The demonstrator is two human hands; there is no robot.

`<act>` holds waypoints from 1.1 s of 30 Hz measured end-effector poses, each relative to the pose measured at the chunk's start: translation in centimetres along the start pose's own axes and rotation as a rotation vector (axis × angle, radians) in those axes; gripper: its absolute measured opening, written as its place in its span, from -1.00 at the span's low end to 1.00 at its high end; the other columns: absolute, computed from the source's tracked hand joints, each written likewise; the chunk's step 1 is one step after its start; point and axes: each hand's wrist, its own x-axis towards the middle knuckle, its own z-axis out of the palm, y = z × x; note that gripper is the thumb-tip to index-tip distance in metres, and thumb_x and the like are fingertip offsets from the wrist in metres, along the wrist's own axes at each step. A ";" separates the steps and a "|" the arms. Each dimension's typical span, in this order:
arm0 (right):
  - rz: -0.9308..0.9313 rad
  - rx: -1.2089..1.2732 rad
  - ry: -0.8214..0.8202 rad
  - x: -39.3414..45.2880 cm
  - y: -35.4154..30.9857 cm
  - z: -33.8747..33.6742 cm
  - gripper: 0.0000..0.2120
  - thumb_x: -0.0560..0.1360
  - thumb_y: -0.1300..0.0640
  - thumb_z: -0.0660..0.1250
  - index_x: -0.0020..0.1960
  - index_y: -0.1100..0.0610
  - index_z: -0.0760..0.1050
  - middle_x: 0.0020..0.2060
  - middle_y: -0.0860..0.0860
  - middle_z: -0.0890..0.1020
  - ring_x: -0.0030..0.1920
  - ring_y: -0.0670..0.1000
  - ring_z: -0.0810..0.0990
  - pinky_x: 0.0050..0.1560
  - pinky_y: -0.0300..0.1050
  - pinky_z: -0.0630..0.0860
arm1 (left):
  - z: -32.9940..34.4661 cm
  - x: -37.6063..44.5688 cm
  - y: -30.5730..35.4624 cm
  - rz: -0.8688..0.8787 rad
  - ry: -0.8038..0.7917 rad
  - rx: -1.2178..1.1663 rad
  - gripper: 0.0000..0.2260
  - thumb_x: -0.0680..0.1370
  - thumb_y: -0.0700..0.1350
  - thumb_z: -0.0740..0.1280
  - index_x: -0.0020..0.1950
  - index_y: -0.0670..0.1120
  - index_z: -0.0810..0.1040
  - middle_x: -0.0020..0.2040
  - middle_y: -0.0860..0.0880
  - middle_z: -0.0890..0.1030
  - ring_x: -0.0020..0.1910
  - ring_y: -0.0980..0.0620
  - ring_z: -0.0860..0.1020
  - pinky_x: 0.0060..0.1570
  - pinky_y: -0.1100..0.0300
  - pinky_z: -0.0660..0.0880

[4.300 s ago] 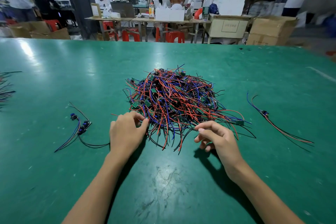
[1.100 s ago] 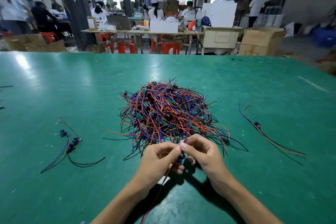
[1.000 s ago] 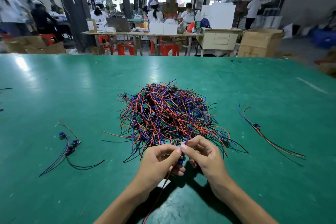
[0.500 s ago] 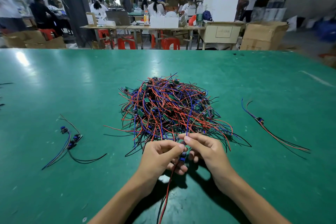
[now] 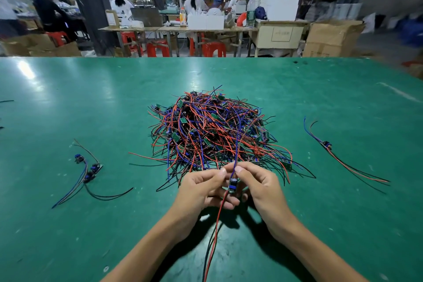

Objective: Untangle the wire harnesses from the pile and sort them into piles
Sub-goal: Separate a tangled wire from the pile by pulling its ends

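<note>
head view: on the green tabletop (image 5: 68,98) a tangled pile of wire harnesses (image 5: 212,130) sits in the middle. just in front of it the left hand (image 5: 201,190) and the right hand (image 5: 261,188) meet, fingertips pinching one harness (image 5: 233,184) at its small blue connector, its red and black wires trailing down toward the person. a small sorted group (image 5: 88,171) lies well to the left, and a single harness (image 5: 329,149) lies well to the right.
</note>
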 end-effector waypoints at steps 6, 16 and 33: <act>-0.024 -0.073 -0.003 -0.1 -0.3 0.1 -0.77 0.64 0.20 0.30 -0.03 0.01 0.71 -0.15 0.03 0.73 -0.20 -0.09 0.58 -0.33 -0.27 0.43 | -0.3 0.1 0.0 -0.018 0.010 -0.020 -0.76 0.50 0.01 0.45 0.03 -0.13 0.75 -0.22 -0.15 0.67 -0.33 -0.12 0.69 -0.37 0.16 0.61; 0.048 0.025 -0.073 -0.2 -0.1 0.5 -0.76 0.66 0.24 0.23 0.15 0.16 0.68 -0.15 0.05 0.74 -0.33 -0.06 0.62 -0.34 -0.29 0.50 | -0.2 -0.2 -0.2 0.073 0.079 0.156 -0.87 0.52 -0.14 0.45 -0.07 -0.18 0.74 -0.30 -0.17 0.60 -0.44 -0.03 0.55 -0.56 0.23 0.46; 0.040 0.053 0.123 -0.1 0.6 1.3 -0.70 0.70 0.21 0.13 -0.02 0.20 0.63 -0.28 0.19 0.66 -0.48 0.02 0.50 -0.50 -0.24 0.35 | 0.4 -0.2 0.2 0.033 -0.031 0.256 -0.76 0.47 -0.16 0.45 -0.40 -0.06 0.55 -0.26 -0.20 0.60 -0.59 0.04 0.46 -0.59 0.29 0.38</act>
